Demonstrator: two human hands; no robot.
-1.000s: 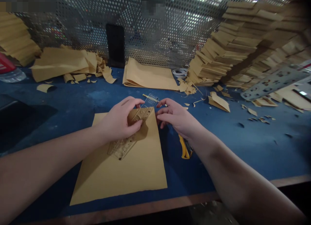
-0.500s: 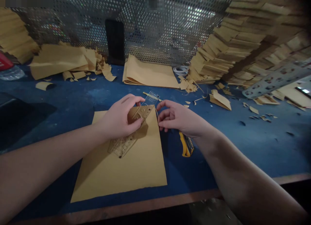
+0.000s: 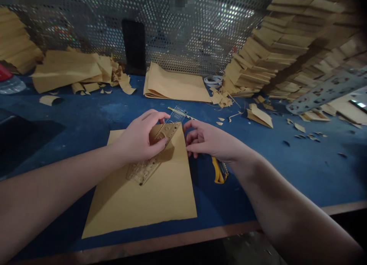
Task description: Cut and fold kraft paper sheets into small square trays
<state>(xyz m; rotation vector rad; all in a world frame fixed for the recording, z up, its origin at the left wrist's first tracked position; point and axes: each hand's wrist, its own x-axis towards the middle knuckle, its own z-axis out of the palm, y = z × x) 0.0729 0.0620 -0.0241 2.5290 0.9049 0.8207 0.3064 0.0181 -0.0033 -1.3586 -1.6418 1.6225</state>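
A sheet of brown kraft paper (image 3: pixel 149 204) lies on the blue table in front of me. Slanting across its upper part is a clear plastic stencil ruler (image 3: pixel 142 172), whose far end passes the sheet's top edge. My left hand (image 3: pixel 143 137) grips the ruler, thumb on the near side and fingers beyond it. At the upper right edge of the sheet is my right hand (image 3: pixel 202 139), its fingers curled; whatever they pinch is hidden. A pencil (image 3: pixel 187 115) lies behind the hands. Below my right wrist rests a yellow utility knife (image 3: pixel 219 171).
Folded brown paper (image 3: pixel 177 83) and a white tape roll (image 3: pixel 213 81) lie by the perforated metal panel (image 3: pixel 183 36). A phone (image 3: pixel 134 47) leans there. Stacks of brown paper pieces (image 3: pixel 266 55) rise at right; scraps (image 3: pixel 123 79) lie left. The table's front edge (image 3: pixel 172 237) is near.
The thin curled paper strip seen beside my right fingers no longer shows. Both hands stay almost in place, and the view has shifted slightly.
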